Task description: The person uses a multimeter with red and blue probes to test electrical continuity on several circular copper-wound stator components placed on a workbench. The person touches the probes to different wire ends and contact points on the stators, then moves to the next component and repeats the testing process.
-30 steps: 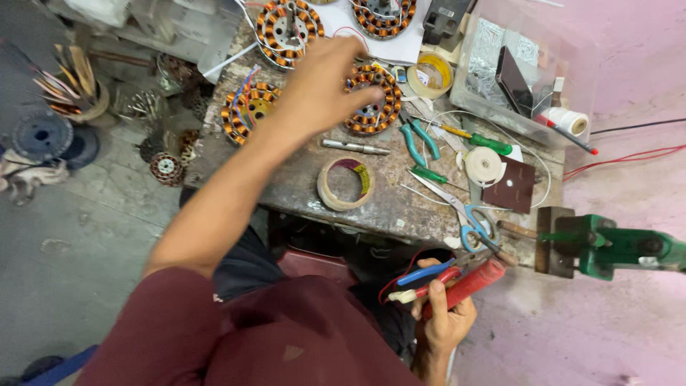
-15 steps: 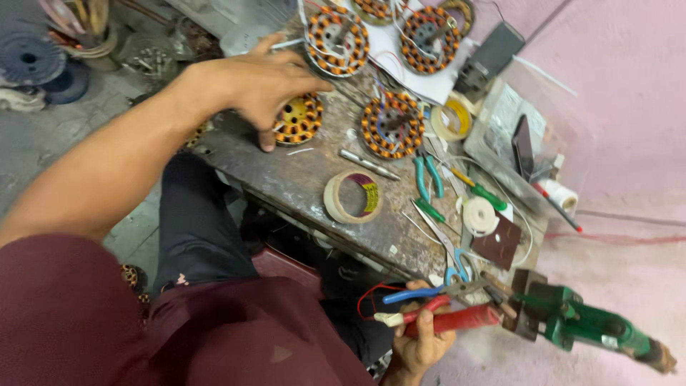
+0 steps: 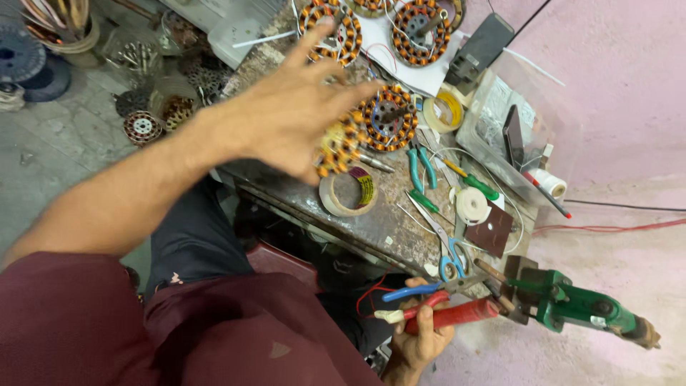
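Lifting: left hand (image 3: 296, 118), fingers spread and blurred, over a copper-wound stator (image 3: 341, 143), centre frame; grip unclear.
Holding: right hand (image 3: 421, 342), fingers wrapped round red-handled pliers (image 3: 446, 314), lower right.
Counter (image 3: 371, 229): tape roll (image 3: 349, 191) beside the stator, another stator (image 3: 388, 116) just behind.
Progress: stator partly raised, not settled anywhere.

Left hand (image 3: 296, 118) reaches forward, fingers spread; right hand (image 3: 421, 339) low, fingers curled closed.

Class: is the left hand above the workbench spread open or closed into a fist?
Spread open: the left hand has its fingers splayed above the orange-and-black wound stator ring.
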